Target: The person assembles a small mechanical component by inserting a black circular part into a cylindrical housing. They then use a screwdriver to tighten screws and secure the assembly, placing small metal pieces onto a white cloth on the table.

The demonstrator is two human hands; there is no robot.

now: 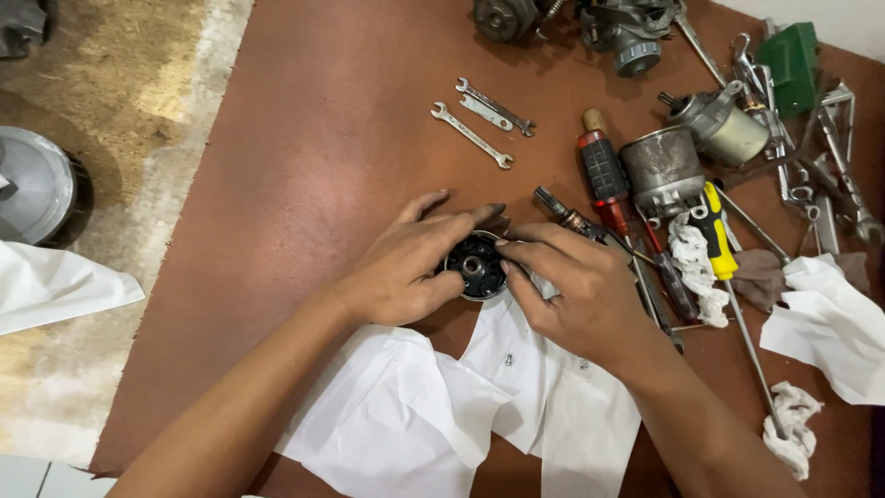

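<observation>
Both hands wrap tight around a round black part (475, 266): left hand (406, 263), right hand (576, 286); their fingers hide its edges, and the paper (406, 415) covers the mat (304, 184)

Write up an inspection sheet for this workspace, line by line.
Surface: brown mat on a stained floor, white paper sheets at the near edge.
Job's things: round black part with a metal hub.
Clutter: two wrenches, red-handled screwdriver, yellow-handled screwdriver, metal cup, rags.
Grips: left hand and right hand both hold the black part.
Cables: nothing seen.
Surroundings: grey round object at left.
</observation>
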